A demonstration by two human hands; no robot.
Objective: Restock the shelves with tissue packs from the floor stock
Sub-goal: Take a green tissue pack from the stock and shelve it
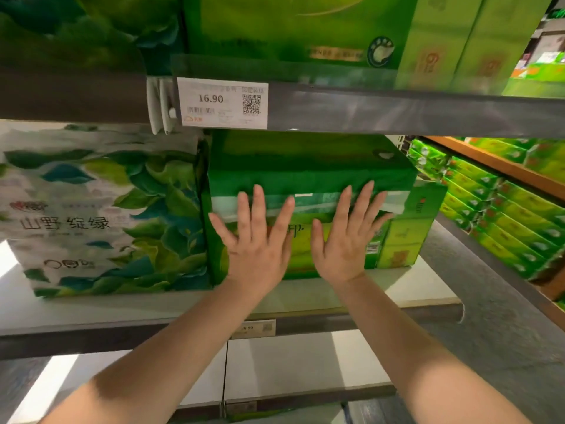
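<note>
A green tissue pack [308, 175] stands on the white middle shelf [406, 289], under the shelf above. My left hand [258, 240] and my right hand [347, 237] both lie flat against its front face with fingers spread and straight, side by side. The pack's lower front is partly hidden behind my hands. To its left, touching or nearly so, stands a white pack with a green leaf print [101, 209].
The upper shelf rail [397, 111] carries a price tag reading 16.90 [222, 102], with more green packs [290, 29] above it. A lower shelf [290, 368] juts out below my forearms. Stacked green packs [501, 215] fill a display at the right.
</note>
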